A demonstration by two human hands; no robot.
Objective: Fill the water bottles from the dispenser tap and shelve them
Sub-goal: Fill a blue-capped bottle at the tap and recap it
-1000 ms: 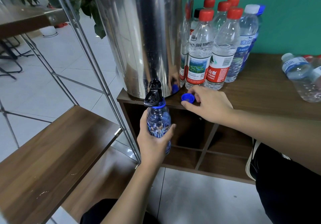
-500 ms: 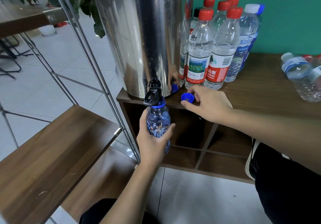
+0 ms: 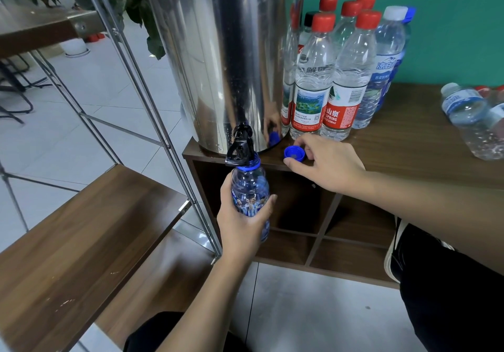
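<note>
Hardly anything has moved: the left hand (image 3: 242, 223) still holds the blue bottle (image 3: 249, 190) under the tap (image 3: 240, 147), fingers wrapped round it, while the right hand (image 3: 327, 166), fingers loosely curled, rests beside the cap (image 3: 294, 153) on the table (image 3: 409, 144). Filling seems ongoing.

Our left hand (image 3: 241, 223) and right hand (image 3: 328, 164) are bare, with no rings, watch or gloves, and both forearms stay uncovered back from the fingers to the frame's edge. Below the right forearm we wear a black fabric garment (image 3: 447, 291), with a strip of white fabric (image 3: 392, 250) along its near edge. Another dark fabric patch (image 3: 155, 332) sits below the left forearm.
</note>
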